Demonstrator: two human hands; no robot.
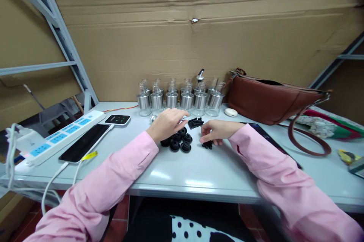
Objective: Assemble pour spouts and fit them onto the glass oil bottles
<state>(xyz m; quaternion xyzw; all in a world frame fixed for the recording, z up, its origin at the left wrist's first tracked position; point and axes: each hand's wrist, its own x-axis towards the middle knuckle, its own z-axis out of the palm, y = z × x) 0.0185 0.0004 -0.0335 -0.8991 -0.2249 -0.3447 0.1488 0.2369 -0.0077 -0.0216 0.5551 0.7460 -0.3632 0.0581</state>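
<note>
Two rows of steel-banded glass bottles (172, 100) stand behind your hands; your left hand (167, 124), released, thumb and fingers parted, reaches over the round black caps (185, 146); your right hand (217, 130) curls above small black parts (207, 145), whether pinching one cannot be told; a dark pile (195, 122) lies between.

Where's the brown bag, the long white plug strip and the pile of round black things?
Brown bag (260, 100): head view, on its front side.
White plug strip (65, 133): head view, on its top, near the middle.
Round black things (174, 145): head view, on one near the pile's front.
</note>
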